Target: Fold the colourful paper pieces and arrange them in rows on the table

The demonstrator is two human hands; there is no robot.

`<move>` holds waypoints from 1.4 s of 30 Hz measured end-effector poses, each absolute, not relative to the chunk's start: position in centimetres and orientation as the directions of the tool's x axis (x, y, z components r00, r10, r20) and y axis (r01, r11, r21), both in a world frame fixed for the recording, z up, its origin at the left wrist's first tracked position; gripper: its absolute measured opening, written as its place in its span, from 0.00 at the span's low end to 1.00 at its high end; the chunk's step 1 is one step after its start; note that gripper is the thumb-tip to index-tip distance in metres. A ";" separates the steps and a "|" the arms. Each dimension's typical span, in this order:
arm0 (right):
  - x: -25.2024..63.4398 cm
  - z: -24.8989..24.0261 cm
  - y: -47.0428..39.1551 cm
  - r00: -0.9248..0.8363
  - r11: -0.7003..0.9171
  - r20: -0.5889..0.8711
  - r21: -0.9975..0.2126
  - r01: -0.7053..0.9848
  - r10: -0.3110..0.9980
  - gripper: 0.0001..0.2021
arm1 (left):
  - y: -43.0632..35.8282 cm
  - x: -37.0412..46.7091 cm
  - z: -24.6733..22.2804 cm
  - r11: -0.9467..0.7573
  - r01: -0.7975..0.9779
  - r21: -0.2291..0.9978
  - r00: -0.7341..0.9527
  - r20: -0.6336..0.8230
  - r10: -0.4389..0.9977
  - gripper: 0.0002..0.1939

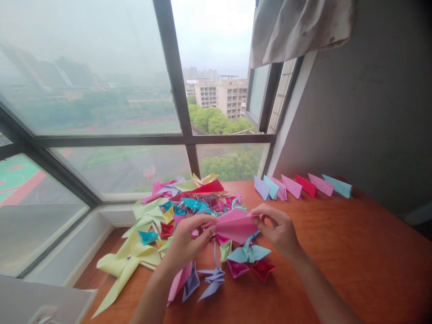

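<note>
A folded pink paper piece is stretched between my two hands, above a pile of colourful origami. My left hand pinches its left end between thumb and fingers. At its right end, my right hand pinches the corner in the same way. Just below the paper lie a teal folded figure, a dark red boat shape and a purple crane. Part of the pile is hidden behind the pink paper and my hands.
Several folded paper planes stand in a row at the back right, among them a red one. A pale yellow pinwheel lies on the wooden table at left. Window frames rise behind, with one pane open.
</note>
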State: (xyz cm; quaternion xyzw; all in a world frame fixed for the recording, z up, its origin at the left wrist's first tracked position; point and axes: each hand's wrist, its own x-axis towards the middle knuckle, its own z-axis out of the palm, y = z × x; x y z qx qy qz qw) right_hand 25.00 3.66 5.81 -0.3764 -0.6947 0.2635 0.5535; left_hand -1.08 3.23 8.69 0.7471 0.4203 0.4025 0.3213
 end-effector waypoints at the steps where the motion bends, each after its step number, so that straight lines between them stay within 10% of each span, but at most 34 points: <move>1: 24.9 5.7 3.7 -0.115 0.573 0.562 -0.788 0.225 0.819 0.04 | 3.2 -1.2 8.8 -0.456 0.376 0.807 0.322 0.347 0.881 0.07; 20: 26.3 4.0 5.4 -0.163 0.548 0.537 -0.711 0.441 0.828 0.13 | 4.1 -2.5 8.0 -0.356 0.225 0.907 0.080 0.347 0.934 0.07; 28: 35.0 2.3 8.2 0.535 0.073 0.517 -0.761 0.645 0.668 0.16 | 4.3 -2.2 7.7 -0.345 0.301 0.889 0.070 0.341 0.938 0.09; 34: 39.8 0.4 11.0 0.586 -0.296 0.411 -0.580 0.759 0.698 0.14 | 4.0 -1.7 7.7 -0.394 0.392 0.831 0.135 0.371 0.919 0.10; 42: 40.5 -0.9 13.4 0.600 -0.406 0.311 -0.506 0.761 0.737 0.14 | 3.8 -1.4 8.4 -0.394 0.420 0.818 0.140 0.370 0.918 0.11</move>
